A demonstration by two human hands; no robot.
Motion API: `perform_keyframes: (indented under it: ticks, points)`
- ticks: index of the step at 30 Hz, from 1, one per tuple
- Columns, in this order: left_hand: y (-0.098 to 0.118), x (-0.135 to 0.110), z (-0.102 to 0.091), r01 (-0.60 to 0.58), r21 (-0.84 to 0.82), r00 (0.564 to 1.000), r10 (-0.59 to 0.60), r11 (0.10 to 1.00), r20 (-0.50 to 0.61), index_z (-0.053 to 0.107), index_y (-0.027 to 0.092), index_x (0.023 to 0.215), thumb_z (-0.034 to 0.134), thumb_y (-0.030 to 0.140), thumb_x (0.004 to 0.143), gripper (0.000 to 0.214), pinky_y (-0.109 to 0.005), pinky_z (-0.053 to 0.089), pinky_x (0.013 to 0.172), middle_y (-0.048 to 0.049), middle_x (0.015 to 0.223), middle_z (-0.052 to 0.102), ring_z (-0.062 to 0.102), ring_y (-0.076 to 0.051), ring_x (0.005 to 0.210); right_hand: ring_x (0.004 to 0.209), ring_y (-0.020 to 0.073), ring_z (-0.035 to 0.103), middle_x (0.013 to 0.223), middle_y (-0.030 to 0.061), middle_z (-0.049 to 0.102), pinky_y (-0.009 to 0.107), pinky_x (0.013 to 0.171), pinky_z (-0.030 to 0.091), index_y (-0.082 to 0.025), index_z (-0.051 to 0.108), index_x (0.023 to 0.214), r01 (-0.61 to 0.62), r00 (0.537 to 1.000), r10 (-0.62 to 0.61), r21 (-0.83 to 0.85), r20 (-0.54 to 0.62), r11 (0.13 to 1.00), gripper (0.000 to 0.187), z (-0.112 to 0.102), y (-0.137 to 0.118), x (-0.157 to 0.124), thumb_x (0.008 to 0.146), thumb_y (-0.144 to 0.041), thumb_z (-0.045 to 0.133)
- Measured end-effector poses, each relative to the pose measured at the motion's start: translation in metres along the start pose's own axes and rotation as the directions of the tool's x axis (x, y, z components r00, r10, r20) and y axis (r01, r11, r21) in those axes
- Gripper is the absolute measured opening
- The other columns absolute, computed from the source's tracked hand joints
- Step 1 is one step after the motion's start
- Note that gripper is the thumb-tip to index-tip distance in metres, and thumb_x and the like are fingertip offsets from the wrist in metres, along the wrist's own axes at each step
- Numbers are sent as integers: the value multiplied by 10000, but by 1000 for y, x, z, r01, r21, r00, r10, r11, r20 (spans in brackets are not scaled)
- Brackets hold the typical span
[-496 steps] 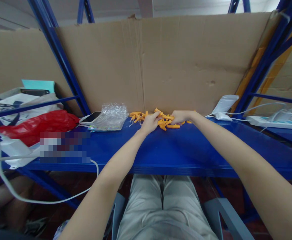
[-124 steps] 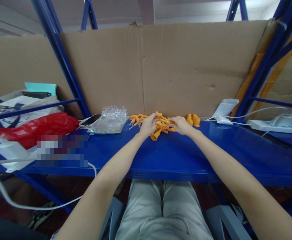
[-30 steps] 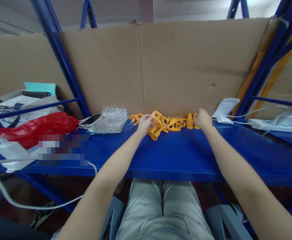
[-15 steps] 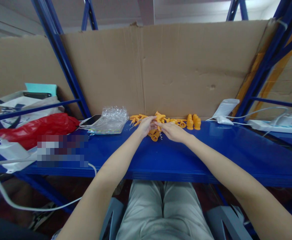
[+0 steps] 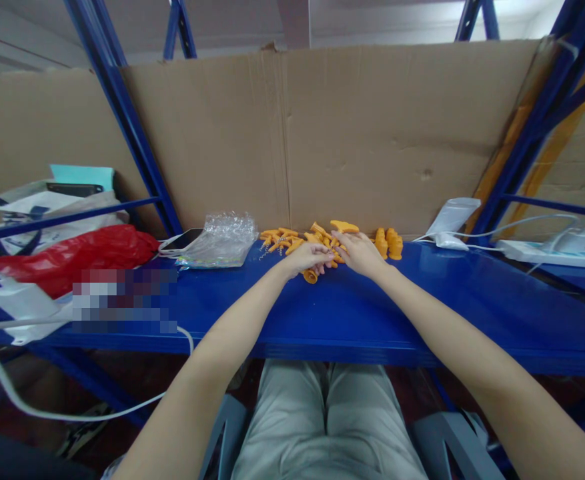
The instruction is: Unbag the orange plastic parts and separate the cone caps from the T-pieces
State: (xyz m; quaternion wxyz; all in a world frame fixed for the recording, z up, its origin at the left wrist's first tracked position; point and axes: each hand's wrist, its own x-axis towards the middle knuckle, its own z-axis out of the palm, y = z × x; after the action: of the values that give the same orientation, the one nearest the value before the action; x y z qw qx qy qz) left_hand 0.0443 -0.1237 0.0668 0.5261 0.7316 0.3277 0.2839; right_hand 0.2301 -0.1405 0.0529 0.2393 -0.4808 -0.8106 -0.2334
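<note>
Up on the blue shelf top, my right hand [image 5: 361,253] is closed round an orange corkscrew [image 5: 345,227], its T-shaped handle showing above the fingers. The metal spiral seems to point down and left toward my left hand [image 5: 308,259]. My left fingers are pinched together there, and what lies between them is too small to make out. Under and behind both hands is a pile of orange plastic pieces. More orange corkscrews [image 5: 275,237] with bare spirals lie left of my hands. An orange hollow sleeve [image 5: 311,276] rests just below my left hand.
Several ribbed orange sleeves [image 5: 395,245] stand right of my hands. A clear plastic bag [image 5: 222,243] and a phone [image 5: 185,240] lie left, beyond them a red bag [image 5: 79,257]. White cables and a power strip [image 5: 555,252] sit right. A cardboard panel [image 5: 352,133] walls the back.
The hands were together over the pile; the right has shifted slightly right and now shows an orange handle above it. The left has moved right and a little lower, with its fingers toward the spiral.
</note>
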Motion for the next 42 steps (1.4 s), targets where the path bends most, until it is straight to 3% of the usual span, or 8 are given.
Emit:
perform_keyframes:
  ticks: [8,11,17,22,29,34,37,42]
  points:
    - [-6,3,-7,-32,-102,998,27,994,-53,612,123,727,705,290,832,218,-180,447,471,-16,628,678,547,-56,406,1290,274,528,1341,192,605,512,1074,399,-109,335,1517,12,1000,-12,72,2,997,590,1,0,-3,937,-201,401]
    - [-9,5,-12,-37,-214,986,1,976,-164,621,123,773,698,239,837,153,-161,447,473,-12,639,683,541,-45,412,1309,270,518,1417,159,554,562,1080,384,-171,296,1536,34,999,-34,131,-2,991,625,3,3,-4,923,-203,412]
    - [-12,8,-34,-25,-342,846,-163,939,-507,622,135,781,655,198,860,106,-145,421,445,-3,596,649,509,-39,385,1279,276,548,1398,167,571,541,1060,413,-157,396,1487,48,998,-55,183,31,982,580,6,6,-4,911,-211,441]
    - [-19,13,-62,6,-392,758,-260,920,-599,638,136,854,561,195,912,113,-135,364,395,14,541,602,480,-39,368,1278,285,550,1379,171,586,518,1042,429,-146,454,1448,41,996,-54,181,66,983,545,6,1,-5,905,-189,465]
    - [-28,37,-85,245,-145,645,-273,959,-714,679,174,944,545,313,923,195,-165,329,396,15,535,588,401,-49,341,1276,278,554,1352,185,603,491,1040,439,-122,519,1395,14,988,-37,156,151,988,488,3,-6,-8,912,-171,471]
    - [-31,47,-94,315,-42,589,-230,948,-775,681,149,902,554,280,915,183,-206,386,458,-61,626,658,553,-109,457,1263,273,568,1332,183,619,480,1040,445,-115,553,1362,25,988,-50,160,149,987,465,4,-4,-7,905,-166,484]
    - [-30,46,-99,360,148,597,-105,921,-795,685,151,880,655,234,851,93,-228,471,587,-130,833,723,691,-197,771,1266,272,567,1341,171,615,480,1047,442,-130,564,1355,31,988,-54,158,146,987,464,4,-1,-7,898,-159,488]
    - [-28,46,-107,417,488,657,117,767,-745,709,138,879,670,259,846,131,-332,516,831,-219,1042,717,635,-332,1130,1265,284,565,1333,190,616,495,1056,433,-112,569,1349,21,986,-46,159,160,987,461,6,2,-8,898,-160,490]
